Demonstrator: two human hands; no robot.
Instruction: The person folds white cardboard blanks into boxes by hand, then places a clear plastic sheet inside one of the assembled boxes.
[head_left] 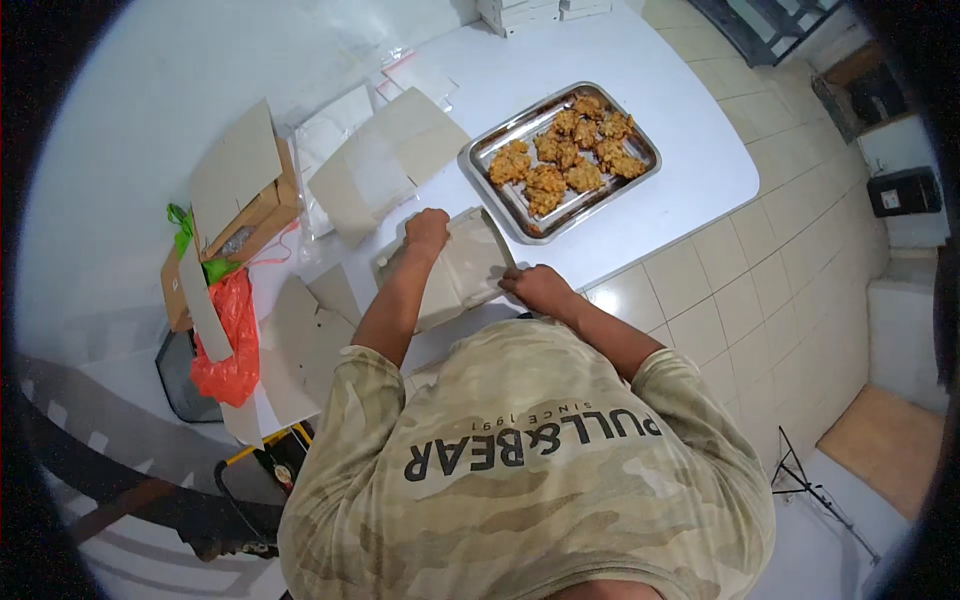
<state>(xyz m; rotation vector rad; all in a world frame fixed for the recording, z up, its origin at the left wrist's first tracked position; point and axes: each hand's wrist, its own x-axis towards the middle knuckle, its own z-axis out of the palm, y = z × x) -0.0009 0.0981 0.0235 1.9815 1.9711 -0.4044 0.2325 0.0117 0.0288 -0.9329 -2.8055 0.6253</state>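
Right hand [540,288] has, as far as I can see on my feed, its fingertips closed on the R edge of a pale cardboard carton [470,265]. L side: left hand [427,229] is curled at the carton's far L edge, touching it; I can't tell from up here if it's actually clamped. Carton sits btwn the two hands on the white table [690,130], right in front of the wearer's camo T-shirt [560,400], w/ its inner face partly up.

Just beyond the carton, to the R, I've got a steel tray [575,207] w/ a batch of golden-brown fried fritters [585,177] in it. Past the L hand: another pale cardboard piece [425,145], plus clear plastic packets [335,125] next to it.

Further L I see a brown box [283,200] w/ its flap up, a red plastic bag [228,350] near it & a flat cardboard sheet [300,350] btwn that bag & the L forearm. Far end of table: white boxes [525,15], cut off by the frame. Off to the R, tiled floor [720,290] & a black stand [805,485].
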